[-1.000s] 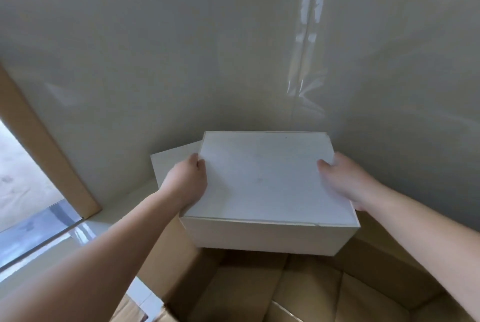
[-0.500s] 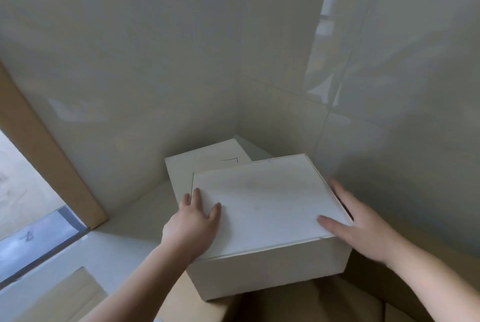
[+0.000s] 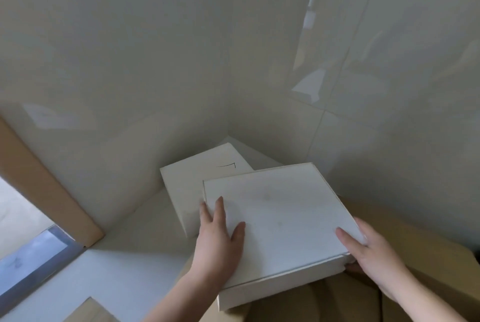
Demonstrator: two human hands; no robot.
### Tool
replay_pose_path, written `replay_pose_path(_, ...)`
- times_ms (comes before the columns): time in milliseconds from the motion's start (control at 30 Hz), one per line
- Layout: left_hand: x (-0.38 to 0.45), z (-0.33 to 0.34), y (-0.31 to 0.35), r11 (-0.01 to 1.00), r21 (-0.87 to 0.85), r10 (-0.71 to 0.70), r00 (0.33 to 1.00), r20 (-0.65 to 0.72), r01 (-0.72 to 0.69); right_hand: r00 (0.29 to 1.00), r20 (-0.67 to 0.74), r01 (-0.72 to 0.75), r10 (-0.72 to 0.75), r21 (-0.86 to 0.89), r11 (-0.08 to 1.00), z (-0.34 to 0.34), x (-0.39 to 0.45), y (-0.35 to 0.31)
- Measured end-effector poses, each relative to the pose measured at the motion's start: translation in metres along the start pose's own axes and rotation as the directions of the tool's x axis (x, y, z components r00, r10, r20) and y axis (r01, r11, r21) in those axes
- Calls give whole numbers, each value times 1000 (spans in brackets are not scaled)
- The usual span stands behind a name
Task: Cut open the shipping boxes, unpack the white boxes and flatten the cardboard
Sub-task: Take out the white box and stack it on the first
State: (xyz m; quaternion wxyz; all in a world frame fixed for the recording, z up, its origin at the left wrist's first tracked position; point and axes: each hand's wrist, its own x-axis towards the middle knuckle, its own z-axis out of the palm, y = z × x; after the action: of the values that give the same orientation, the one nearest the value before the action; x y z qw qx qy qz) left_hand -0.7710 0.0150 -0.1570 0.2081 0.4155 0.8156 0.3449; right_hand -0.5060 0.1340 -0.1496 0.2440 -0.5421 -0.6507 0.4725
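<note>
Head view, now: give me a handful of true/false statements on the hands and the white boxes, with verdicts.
1. Both hands are on the near white box. True: the left hand lies on its top, the right hand grips its right corner.
2. The left hand's fingers are curled into a fist. False: they lie flat and spread on the lid.
3. A second white box sits behind it, toward the wall corner. True.
4. The second white box has a black pen mark on top. True.
5. The near white box is open, lid up. False: its lid is closed.
6. A knife is in the right hand. False: it holds only the box.
</note>
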Motion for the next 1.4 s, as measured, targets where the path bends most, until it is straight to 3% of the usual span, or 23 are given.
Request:
replay_pose_path(200,7,-3,5,996,80,-34,999,16,33,998,57,40,-36,-69,997,-11,17,1)
replay_pose_path(300,15,-14,17,992,117,-49,999,-17,50,986,113,137,-124,-117,984,-17,37,-19)
replay_pose_path(400,31,-35,35,989,127,-67,993,-102,80,954,207,254,-219,-162,953,-20,66,-51)
replay_pose_path(667,122,-100,40,993,63,-81,967,-240,99,858,451,340,-246,-139,930,5,156,-137)
replay_pose_path(1033,229,-110,-40,989,110,-71,970,-234,99,885,407,285,-225,-93,954,120,264,-126)
replay_pose_path(1300,247,-85,-63,988,66,-115,950,-290,140,884,365,361,-290,-141,922,137,315,-128)
replay_pose_path(1400,240,-66,-72,981,85,-146,953,-266,175,879,413,334,-237,-181,925,144,315,-114)
